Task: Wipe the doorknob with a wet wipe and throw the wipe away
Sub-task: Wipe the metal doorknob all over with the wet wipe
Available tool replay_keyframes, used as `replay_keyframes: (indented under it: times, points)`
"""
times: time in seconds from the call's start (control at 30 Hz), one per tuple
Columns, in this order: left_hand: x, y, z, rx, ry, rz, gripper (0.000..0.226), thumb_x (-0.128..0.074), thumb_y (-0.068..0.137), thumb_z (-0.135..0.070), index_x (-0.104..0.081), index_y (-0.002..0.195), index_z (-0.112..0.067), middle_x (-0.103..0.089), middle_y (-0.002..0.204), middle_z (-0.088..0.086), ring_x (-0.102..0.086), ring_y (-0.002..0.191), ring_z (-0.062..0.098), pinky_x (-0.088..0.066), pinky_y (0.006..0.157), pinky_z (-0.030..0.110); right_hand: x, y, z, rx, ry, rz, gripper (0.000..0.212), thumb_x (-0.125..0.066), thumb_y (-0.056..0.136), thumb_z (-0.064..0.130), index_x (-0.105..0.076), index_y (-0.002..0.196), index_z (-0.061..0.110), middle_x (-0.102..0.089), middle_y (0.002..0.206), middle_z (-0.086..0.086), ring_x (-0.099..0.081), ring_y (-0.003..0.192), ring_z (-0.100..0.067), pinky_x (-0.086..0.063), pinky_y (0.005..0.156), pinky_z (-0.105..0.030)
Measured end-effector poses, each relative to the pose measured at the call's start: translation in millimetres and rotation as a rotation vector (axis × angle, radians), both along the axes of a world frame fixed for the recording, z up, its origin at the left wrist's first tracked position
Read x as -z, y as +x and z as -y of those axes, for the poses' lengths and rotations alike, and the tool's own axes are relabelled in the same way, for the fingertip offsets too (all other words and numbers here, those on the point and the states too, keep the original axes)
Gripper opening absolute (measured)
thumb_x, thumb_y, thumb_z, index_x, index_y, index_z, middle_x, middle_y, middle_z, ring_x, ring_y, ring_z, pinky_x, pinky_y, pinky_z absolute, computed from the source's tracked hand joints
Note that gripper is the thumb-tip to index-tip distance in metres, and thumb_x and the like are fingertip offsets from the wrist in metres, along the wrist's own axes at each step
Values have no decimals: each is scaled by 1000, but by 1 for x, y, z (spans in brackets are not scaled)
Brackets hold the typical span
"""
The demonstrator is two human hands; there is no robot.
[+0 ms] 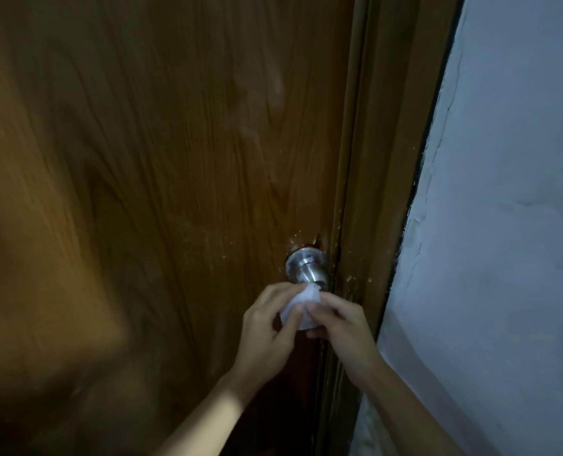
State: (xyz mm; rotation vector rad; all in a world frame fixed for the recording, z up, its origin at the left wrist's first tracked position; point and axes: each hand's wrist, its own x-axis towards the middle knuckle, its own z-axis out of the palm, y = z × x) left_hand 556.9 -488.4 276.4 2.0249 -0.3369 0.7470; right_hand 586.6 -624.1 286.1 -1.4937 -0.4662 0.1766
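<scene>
A silver metal doorknob [307,268] with a round base plate sticks out of the brown wooden door [161,179] near its right edge. A white wet wipe [301,304] sits bunched just below and in front of the knob, its top edge touching the knob's front. My left hand [268,327] pinches the wipe from the left, and my right hand [341,320] pinches it from the right. Both hands meet over the wipe, and most of the knob's front face is hidden behind it.
The brown door frame [378,192] runs down right of the knob. A pale blue-white wall [503,225] with rough plaster fills the right side. Small pale specks mark the door around the knob. The scene is dim.
</scene>
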Motion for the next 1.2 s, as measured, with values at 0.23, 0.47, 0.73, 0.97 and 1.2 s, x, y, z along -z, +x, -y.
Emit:
replay_keyframes:
  times: [0.23,0.47,0.73,0.97,1.2]
  points:
    - [-10,15,-8,-241,-117,56,19,-55,86,-20,-65,101,-15,-63,99,0,-59,91,4,-46,72,12,-10,7,2,366,-125,290,30,-51,86,-3,-68,97,20,-64,98,6,-59,85,3,-45,66,-5]
    - [-15,39,14,-222,231,-50,31,-51,92,-22,-56,122,-16,-56,123,3,-48,113,14,-38,86,19,-4,25,-5,259,-299,315,56,-55,85,3,-36,135,22,-46,136,-3,-46,121,-16,-49,96,-30]
    - [1,43,16,-442,599,42,40,-38,86,-33,-61,113,-14,-70,102,5,-64,91,21,-51,68,32,-8,25,-1,237,-302,277,66,-53,80,-6,-31,136,21,-47,134,-5,-47,118,-18,-47,95,-36]
    - [11,39,29,-454,299,27,37,-46,88,-27,-59,117,-8,-68,98,10,-62,89,24,-50,68,32,-12,27,3,215,-347,282,67,-56,79,-9,-31,135,19,-44,138,-4,-40,117,-9,-39,86,-15]
    - [7,30,43,-440,-66,-153,24,-52,91,-18,-62,110,-9,-63,89,4,-60,79,15,-41,59,13,-8,29,0,247,-377,319,62,-64,78,5,-37,132,18,-48,134,-6,-46,116,-17,-46,87,-25]
